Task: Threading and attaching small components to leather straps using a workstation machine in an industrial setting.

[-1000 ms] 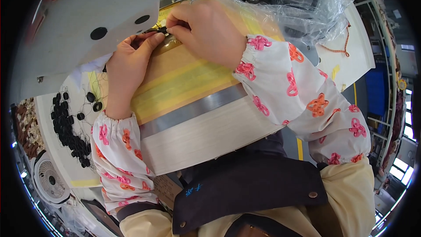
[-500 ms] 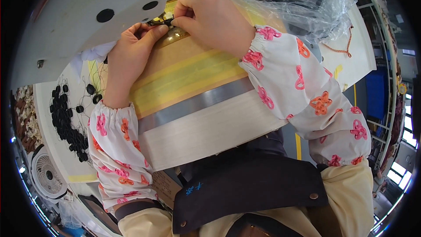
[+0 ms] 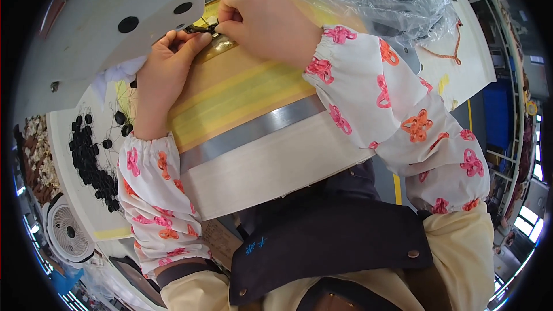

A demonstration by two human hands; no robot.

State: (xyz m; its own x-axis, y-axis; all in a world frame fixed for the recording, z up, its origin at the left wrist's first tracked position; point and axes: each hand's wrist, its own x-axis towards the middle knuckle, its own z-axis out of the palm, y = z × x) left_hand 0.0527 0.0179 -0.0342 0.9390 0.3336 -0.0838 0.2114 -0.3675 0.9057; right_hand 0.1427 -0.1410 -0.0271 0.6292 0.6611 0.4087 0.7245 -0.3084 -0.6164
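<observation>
1. The machine [image 3: 98, 29], a big pale housing with two dark round holes, hangs over the space just left of and above both hands; its lower edge sits right over the fingertips.
2. The table [image 3: 271, 161], pale with a yellow taped band and a grey metal strip across it, lies under both hands and runs back toward the person's body.
3. The bag [image 3: 397, 0], clear crumpled plastic with dark rings inside, sits just beyond the right hand, up and to its right.
4. The fan [image 3: 68, 231], small and white, stands well apart from the left hand, down past the elbow at the left.
5. The black rings [image 3: 95, 164] lie scattered in a long heap on the table to the left of the left forearm, a few stray ones near the wrist.
6. The right hand [image 3: 265, 23] is curled tight, knuckles up, its thumb and forefinger pinching a small black piece at the machine's edge.
7. The left hand [image 3: 164, 66] rests on the table, fingers stretched toward the same spot, tips closed on the piece from the left.
8. The black piece [image 3: 206, 26] sits between the two sets of fingertips, touching both, mostly hidden by them; its exact shape cannot be told.
</observation>
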